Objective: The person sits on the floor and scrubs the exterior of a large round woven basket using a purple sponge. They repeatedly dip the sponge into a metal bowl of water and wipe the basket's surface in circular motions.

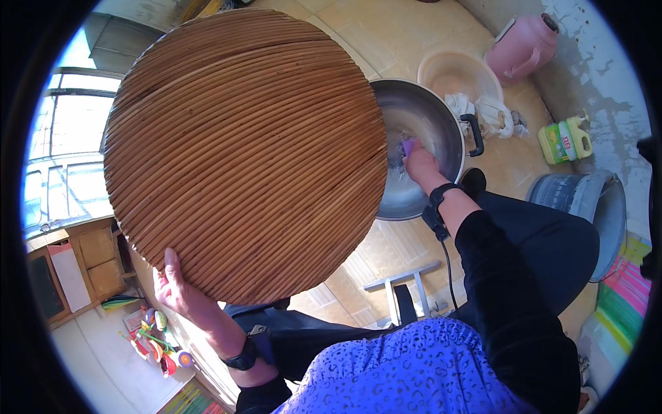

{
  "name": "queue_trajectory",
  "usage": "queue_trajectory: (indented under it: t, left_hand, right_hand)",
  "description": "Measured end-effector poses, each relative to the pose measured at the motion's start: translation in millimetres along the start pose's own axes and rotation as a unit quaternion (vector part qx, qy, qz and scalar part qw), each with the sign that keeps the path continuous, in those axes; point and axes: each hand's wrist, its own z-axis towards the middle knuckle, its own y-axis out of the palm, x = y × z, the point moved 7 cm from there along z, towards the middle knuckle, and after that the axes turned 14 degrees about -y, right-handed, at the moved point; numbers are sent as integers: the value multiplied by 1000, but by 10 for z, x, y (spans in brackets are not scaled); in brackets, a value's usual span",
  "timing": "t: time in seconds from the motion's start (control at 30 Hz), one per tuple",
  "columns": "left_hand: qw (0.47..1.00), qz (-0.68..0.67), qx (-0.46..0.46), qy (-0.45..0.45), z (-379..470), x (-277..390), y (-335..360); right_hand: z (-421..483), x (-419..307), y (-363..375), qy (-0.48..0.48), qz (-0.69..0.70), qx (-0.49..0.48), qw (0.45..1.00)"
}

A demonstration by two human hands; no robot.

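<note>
A large round mat or lid of brown plant stalks (243, 160) fills the left half of the view. My left hand (175, 283) grips its lower-left rim, thumb on the face towards me and fingers behind. Beyond its right edge, a wide metal pan (414, 194) with a black side handle (475, 135) stands on the floor, partly hidden by the disc. Inside the pan my right hand (423, 164) holds a purple sponge or cloth (409, 147) in what looks like shallow water. A black strap with a cable circles my right wrist.
A pale plastic basin (432, 67) with white cloth or plastic (494, 116) beside it lies past the pan. Along the right wall are a pink thermos (520, 49), a yellow-green jug (565, 141) and a grey bucket (610, 222). A metal-framed stool (403, 277) is below; a colourful toy tricycle (160, 341) stands lower left.
</note>
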Motion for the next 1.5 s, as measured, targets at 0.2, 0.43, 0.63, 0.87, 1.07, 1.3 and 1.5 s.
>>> queue_trajectory:
  t: [0.2, 0.43, 0.63, 0.87, 1.07, 1.3, 1.5]
  left_hand:
    - [999, -24, -21, -10, -27, -127, 20]
    - [999, -22, -37, 3, 53, -236, -21]
    - [999, 11, -38, 28, 105, -259, -20]
    - [994, 77, -33, 65, 98, -200, -15]
    - [995, 67, -43, 61, 94, -151, 11]
    - [996, 73, -37, 47, 115, -200, -11]
    - [995, 73, -34, 58, 134, -218, -13]
  right_hand:
    - [-374, -373, -449, -22, 185, 82, 979]
    - [-1638, -2090, -525, -412, 185, -7, 892]
    - [-1309, -1665, -773, -181, 86, -12, 980]
    - [-1498, -1954, -508, -362, 175, -55, 914]
    - [-986, -1150, -465, -147, 136, -89, 976]
    - [-1361, -1209, -377, -82, 580, -186, 789]
    - [-1864, -1988, -474, -208, 495, -234, 810]
